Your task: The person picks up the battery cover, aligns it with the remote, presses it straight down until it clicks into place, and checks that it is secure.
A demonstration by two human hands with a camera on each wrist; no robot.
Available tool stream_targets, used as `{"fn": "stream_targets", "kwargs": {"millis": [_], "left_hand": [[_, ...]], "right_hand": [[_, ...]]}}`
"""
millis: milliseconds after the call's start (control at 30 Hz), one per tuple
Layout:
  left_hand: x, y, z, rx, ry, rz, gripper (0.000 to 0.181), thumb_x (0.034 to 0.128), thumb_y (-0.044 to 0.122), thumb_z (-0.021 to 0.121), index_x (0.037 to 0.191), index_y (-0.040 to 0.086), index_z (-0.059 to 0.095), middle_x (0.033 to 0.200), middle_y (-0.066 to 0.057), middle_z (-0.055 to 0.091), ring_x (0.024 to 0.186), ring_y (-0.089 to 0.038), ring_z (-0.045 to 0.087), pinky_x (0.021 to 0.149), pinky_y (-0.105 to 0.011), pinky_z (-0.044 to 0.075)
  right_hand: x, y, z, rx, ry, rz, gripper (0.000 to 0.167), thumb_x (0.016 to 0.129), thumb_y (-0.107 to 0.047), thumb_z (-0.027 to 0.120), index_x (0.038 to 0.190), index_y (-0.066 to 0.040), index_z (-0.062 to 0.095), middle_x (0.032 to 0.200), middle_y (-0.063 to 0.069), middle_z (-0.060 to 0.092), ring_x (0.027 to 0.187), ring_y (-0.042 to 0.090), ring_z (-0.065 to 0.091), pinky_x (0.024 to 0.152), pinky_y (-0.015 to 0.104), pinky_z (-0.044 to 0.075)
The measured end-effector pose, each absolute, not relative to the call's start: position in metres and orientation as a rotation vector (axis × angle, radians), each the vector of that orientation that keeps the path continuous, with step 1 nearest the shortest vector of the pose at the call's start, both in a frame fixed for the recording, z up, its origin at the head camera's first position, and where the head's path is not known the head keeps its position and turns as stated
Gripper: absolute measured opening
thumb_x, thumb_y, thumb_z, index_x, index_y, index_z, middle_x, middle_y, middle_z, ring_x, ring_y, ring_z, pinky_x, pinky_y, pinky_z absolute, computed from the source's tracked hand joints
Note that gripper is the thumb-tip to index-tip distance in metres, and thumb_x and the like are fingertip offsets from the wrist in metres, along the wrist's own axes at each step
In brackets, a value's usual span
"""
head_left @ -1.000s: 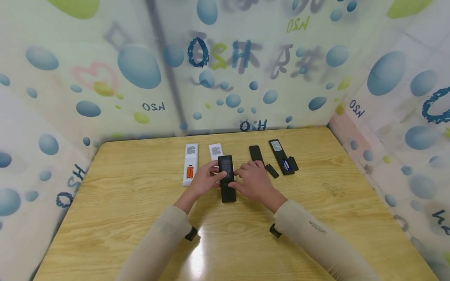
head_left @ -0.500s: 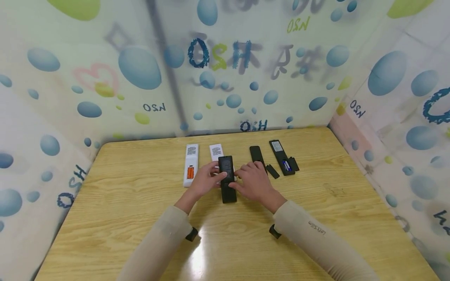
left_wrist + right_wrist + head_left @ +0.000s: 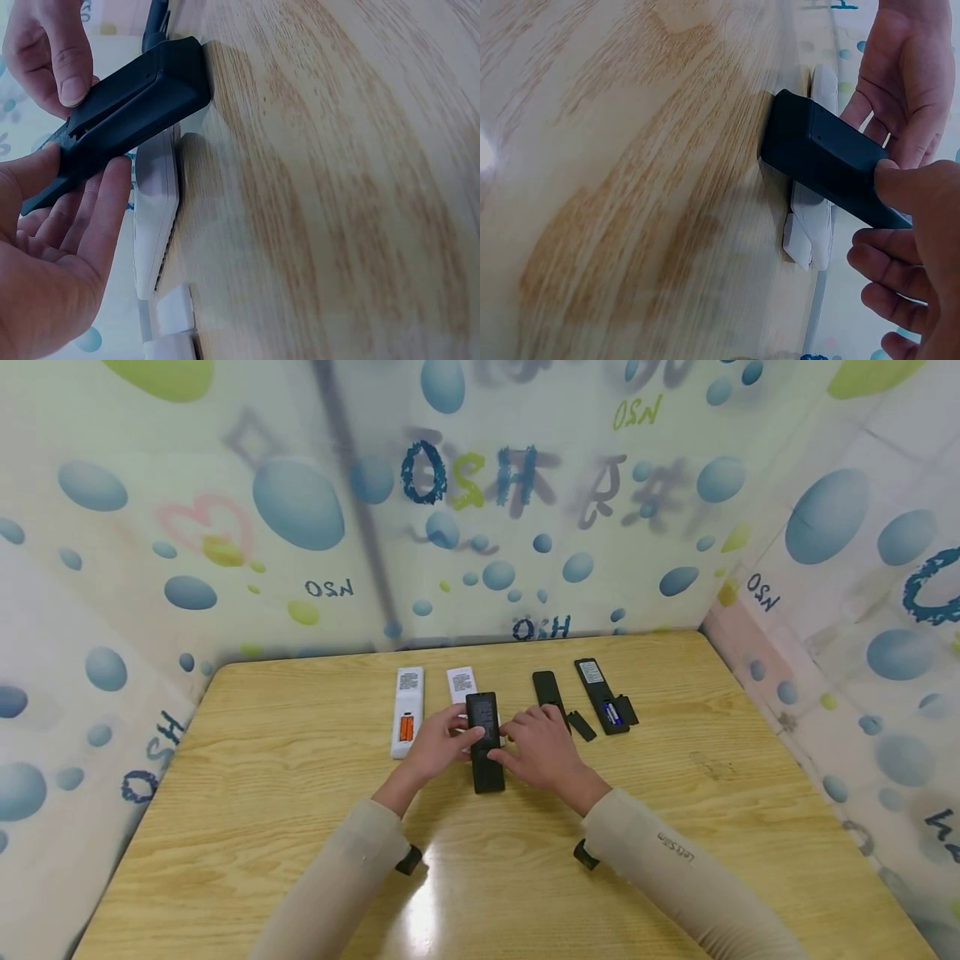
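A black remote control point(image 3: 488, 774) is held back side up, tilted, its near end close to the tabletop. My left hand point(image 3: 433, 745) grips its left side, thumb on the back and fingers round the edge. My right hand point(image 3: 547, 747) holds the right side, its thumb on the back near the middle. The left wrist view shows a narrow gap along the battery cover point(image 3: 112, 99), with the right thumb on it. From the right wrist view, the right thumb point(image 3: 907, 185) lies on the remote and several fingers curl below. The battery compartment's inside is hidden.
Behind lie a white remote point(image 3: 408, 693) with orange batteries showing and another white remote point(image 3: 461, 682), partly covered. Rightward are a black remote point(image 3: 547, 687), a loose black cover point(image 3: 581, 725), and a black remote point(image 3: 597, 695) with blue batteries, its cover point(image 3: 626, 709) beside it.
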State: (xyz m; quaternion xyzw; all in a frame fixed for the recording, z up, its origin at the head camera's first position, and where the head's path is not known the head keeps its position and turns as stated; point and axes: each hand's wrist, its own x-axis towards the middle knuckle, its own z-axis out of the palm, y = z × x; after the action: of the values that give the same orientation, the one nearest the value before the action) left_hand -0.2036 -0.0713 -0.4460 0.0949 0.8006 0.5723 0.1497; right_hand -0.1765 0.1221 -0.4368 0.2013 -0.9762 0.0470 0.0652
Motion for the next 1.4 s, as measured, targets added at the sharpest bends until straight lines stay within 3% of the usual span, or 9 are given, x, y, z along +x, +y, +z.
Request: {"fn": "stream_targets", "kwargs": {"millis": [200, 533, 967, 1400], "left_hand": [[-0.2036, -0.0715, -0.4487, 0.298, 2.330, 1.639, 0.043, 0.0959, 0.018, 0.063, 0.137, 0.011, 0.053, 0.114, -0.019, 0.068, 0.089, -0.022, 0.070, 0.070, -0.040, 0.061], [-0.2021, -0.0711, -0.4456, 0.273, 2.358, 1.597, 0.042, 0.0956, 0.021, 0.063, 0.136, 0.017, 0.054, 0.114, -0.016, 0.068, 0.090, -0.022, 0.069, 0.073, -0.040, 0.061], [-0.2027, -0.0716, -0.4480, 0.308, 2.336, 1.610, 0.046, 0.0964, 0.023, 0.062, 0.140, 0.012, 0.050, 0.119, -0.021, 0.066, 0.095, -0.028, 0.069, 0.074, -0.043, 0.060], [-0.2022, -0.0727, -0.4505, 0.278, 2.352, 1.611, 0.044, 0.0966, 0.022, 0.062, 0.139, 0.017, 0.052, 0.117, -0.017, 0.068, 0.091, -0.023, 0.069, 0.072, -0.040, 0.061]], "right_hand": [[-0.1764, 0.1216, -0.4379, 0.609, -2.934, 0.139, 0.044, 0.091, -0.058, 0.058, 0.106, -0.019, 0.073, 0.104, -0.002, 0.071, 0.101, 0.021, 0.058, 0.101, 0.045, 0.037], [-0.1758, 0.1200, -0.4399, 0.597, -2.915, 0.148, 0.042, 0.090, -0.057, 0.059, 0.097, -0.017, 0.071, 0.096, -0.002, 0.070, 0.098, 0.021, 0.058, 0.099, 0.045, 0.038], [-0.1751, 0.1207, -0.4400, 0.603, -2.914, 0.141, 0.044, 0.091, -0.057, 0.058, 0.103, -0.018, 0.073, 0.100, -0.001, 0.071, 0.101, 0.023, 0.058, 0.100, 0.046, 0.038], [-0.1796, 0.1163, -0.4430, 0.547, -2.961, 0.171, 0.051, 0.087, -0.063, 0.058, 0.109, -0.018, 0.070, 0.103, -0.003, 0.070, 0.106, 0.022, 0.059, 0.103, 0.045, 0.037]]}}
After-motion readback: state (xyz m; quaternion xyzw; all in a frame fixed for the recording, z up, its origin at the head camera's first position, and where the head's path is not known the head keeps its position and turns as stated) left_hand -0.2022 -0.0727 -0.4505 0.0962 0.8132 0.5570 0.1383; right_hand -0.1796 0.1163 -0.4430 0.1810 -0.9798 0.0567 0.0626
